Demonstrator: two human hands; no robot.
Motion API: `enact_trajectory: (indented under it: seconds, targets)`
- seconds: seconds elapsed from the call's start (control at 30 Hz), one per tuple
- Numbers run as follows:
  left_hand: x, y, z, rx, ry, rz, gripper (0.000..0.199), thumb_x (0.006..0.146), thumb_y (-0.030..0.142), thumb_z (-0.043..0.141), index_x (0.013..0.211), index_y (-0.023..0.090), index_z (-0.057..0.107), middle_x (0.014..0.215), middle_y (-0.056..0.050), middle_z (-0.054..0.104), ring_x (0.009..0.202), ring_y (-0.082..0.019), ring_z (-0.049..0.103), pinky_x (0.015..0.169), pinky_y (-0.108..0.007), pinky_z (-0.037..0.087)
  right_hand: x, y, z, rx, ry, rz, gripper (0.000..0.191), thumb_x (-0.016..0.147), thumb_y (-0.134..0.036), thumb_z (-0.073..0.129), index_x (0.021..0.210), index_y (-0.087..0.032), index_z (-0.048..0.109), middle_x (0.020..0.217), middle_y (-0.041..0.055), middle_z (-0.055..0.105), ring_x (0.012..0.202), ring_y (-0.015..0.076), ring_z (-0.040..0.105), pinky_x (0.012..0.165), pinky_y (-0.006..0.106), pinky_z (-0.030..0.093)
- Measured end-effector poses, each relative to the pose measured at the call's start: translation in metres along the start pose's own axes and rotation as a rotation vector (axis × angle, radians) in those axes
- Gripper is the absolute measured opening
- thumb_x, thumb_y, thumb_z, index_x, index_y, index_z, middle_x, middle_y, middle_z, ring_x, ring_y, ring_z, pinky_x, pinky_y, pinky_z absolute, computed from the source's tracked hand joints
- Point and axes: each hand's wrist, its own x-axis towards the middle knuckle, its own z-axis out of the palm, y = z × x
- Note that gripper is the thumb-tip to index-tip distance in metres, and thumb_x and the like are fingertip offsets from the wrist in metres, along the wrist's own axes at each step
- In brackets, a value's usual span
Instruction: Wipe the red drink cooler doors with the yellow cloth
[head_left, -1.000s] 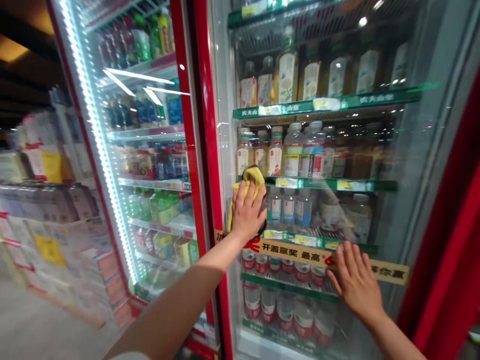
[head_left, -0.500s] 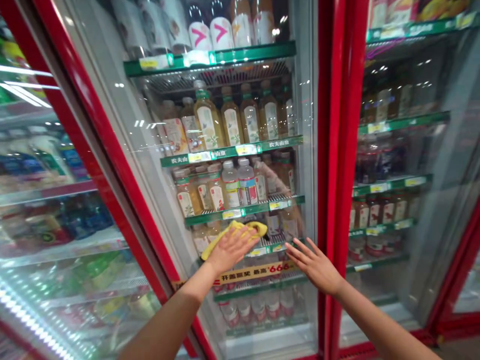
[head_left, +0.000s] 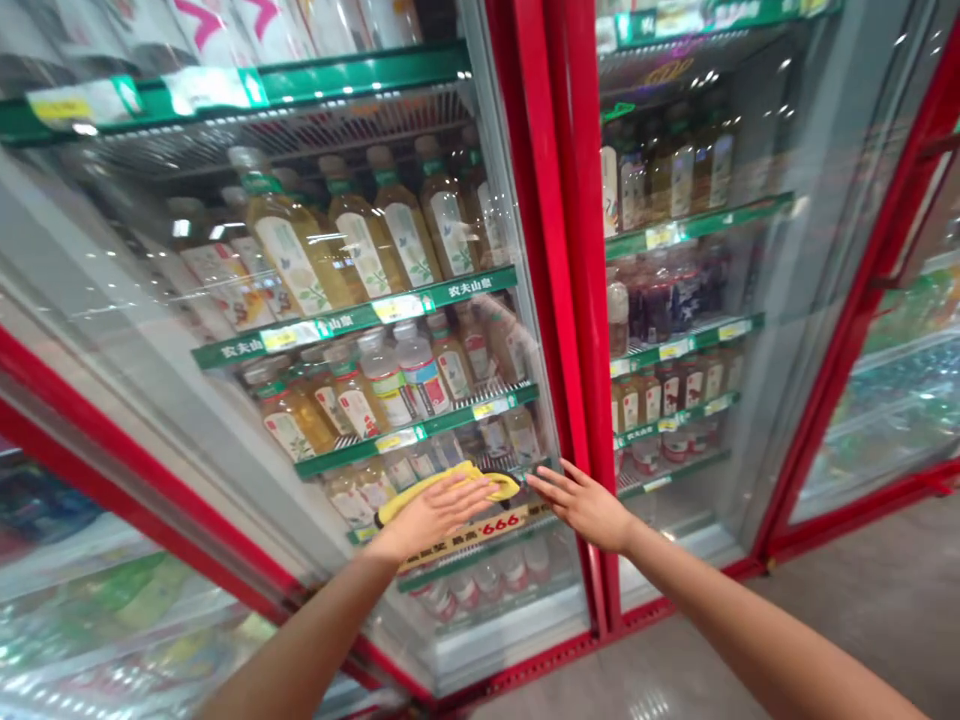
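My left hand (head_left: 442, 510) lies flat over a yellow cloth (head_left: 397, 497), pressing it against the glass door (head_left: 480, 560) of a drinks cooler. The cloth shows beyond the fingertips and along the hand's upper side. To the right, my right hand (head_left: 581, 505) has its fingers spread near the door's right edge, beside the red frame (head_left: 551, 300), and holds nothing. Behind the glass, bottles stand on green-edged shelves. A yellow strip with red digits (head_left: 501, 526) runs just below the left hand.
Another red-framed cooler with bottles (head_left: 675, 390) stands to the right, and a further one (head_left: 885, 390) beyond it. At lower left is another glass-fronted case (head_left: 97, 570). Grey floor (head_left: 847, 600) shows at lower right.
The view has turned right and tilted, so more floor and the far-right cooler show. Both hands appear slightly further left in the picture, and the left hand is still on the cloth.
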Motion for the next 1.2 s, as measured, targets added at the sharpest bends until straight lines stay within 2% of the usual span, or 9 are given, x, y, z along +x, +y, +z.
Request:
enact_trajectory:
  seconds: [0.13,0.27,0.43,0.5,0.63,0.8,0.9,1.0,1.2]
  targets:
    - [0.015,-0.014,-0.009,-0.038,-0.046,0.06,0.052,0.097,0.019,0.045,0.148,0.03,0.047,0.168,0.013,0.015,0.156,-0.009,-0.004,0.131,-0.033,-0.002,-0.006,0.001,-0.005,0.063,-0.019,0.016,0.033,0.095,-0.015,0.056,0.125,-0.014,0.069,0.154,0.0076,0.05,0.145,0.0232,0.042,0.122,0.049,0.032]
    - [0.052,-0.034,-0.012,-0.035,-0.019,-0.18,0.058,0.098,0.025,0.049,0.155,0.026,0.036,0.167,0.003,0.022,0.157,-0.018,0.0,0.13,-0.048,-0.003,-0.019,0.003,-0.011,0.096,-0.044,0.079,0.033,0.095,-0.015,0.057,0.124,-0.011,0.069,0.151,0.0112,0.053,0.147,0.0232,0.04,0.124,0.046,0.029]
    - [0.088,-0.043,0.003,-0.194,-0.01,0.285,0.042,0.101,0.02,0.041,0.14,0.028,0.054,0.161,0.007,0.039,0.153,-0.006,0.021,0.13,-0.032,0.012,-0.036,0.005,-0.029,0.116,-0.148,0.198,0.036,0.097,-0.016,0.052,0.13,-0.014,0.066,0.148,0.0112,0.056,0.147,0.0224,0.04,0.122,0.046,0.031]
    - [0.1,-0.054,0.003,-0.206,-0.003,0.297,0.042,0.101,0.018,0.04,0.139,0.029,0.054,0.161,0.007,0.04,0.153,-0.006,0.023,0.13,-0.033,0.014,-0.036,0.008,-0.04,0.132,-0.19,0.218,0.037,0.097,-0.016,0.052,0.131,-0.016,0.066,0.15,0.0106,0.054,0.147,0.0224,0.04,0.122,0.047,0.031]
    - [0.119,-0.067,-0.005,-0.181,0.023,0.14,0.05,0.1,0.017,0.042,0.15,0.021,0.042,0.165,-0.003,0.031,0.156,-0.019,0.018,0.13,-0.048,0.014,-0.029,0.008,-0.058,0.176,-0.234,0.317,0.036,0.094,-0.014,0.054,0.126,-0.017,0.07,0.157,0.0088,0.045,0.15,0.0246,0.035,0.123,0.048,0.03]
    - [0.121,-0.045,0.004,-0.179,0.065,0.26,0.038,0.101,0.021,0.045,0.138,0.026,0.054,0.155,0.001,0.049,0.148,-0.01,0.035,0.128,-0.034,0.02,-0.03,-0.006,-0.066,0.258,-0.261,0.418,0.042,0.096,-0.016,0.051,0.136,-0.016,0.063,0.157,0.0108,0.043,0.15,0.0227,0.035,0.122,0.046,0.033]
    - [0.115,-0.05,0.004,-0.174,0.07,0.308,0.034,0.1,0.02,0.048,0.131,0.027,0.06,0.144,0.001,0.061,0.14,-0.011,0.046,0.126,-0.033,0.025,-0.036,-0.01,-0.075,0.289,-0.22,0.443,0.047,0.095,-0.017,0.052,0.142,-0.017,0.058,0.156,0.0109,0.045,0.149,0.0237,0.037,0.12,0.047,0.036]
    - [0.116,-0.076,-0.017,-0.152,0.076,0.294,0.036,0.098,0.016,0.048,0.129,0.028,0.063,0.14,0.002,0.064,0.134,-0.015,0.053,0.124,-0.036,0.028,-0.036,-0.004,-0.092,0.274,-0.097,0.472,0.049,0.093,-0.013,0.053,0.141,-0.019,0.059,0.154,0.0106,0.048,0.148,0.0246,0.038,0.119,0.048,0.038]
    - [0.168,-0.117,-0.063,-0.055,0.142,0.126,0.054,0.098,0.012,0.041,0.15,0.028,0.043,0.156,0.001,0.048,0.148,-0.019,0.037,0.128,-0.042,0.016,-0.028,0.011,-0.115,0.207,0.173,0.567,0.051,0.09,-0.007,0.05,0.138,-0.018,0.061,0.144,0.0127,0.06,0.143,0.0271,0.046,0.112,0.048,0.047]
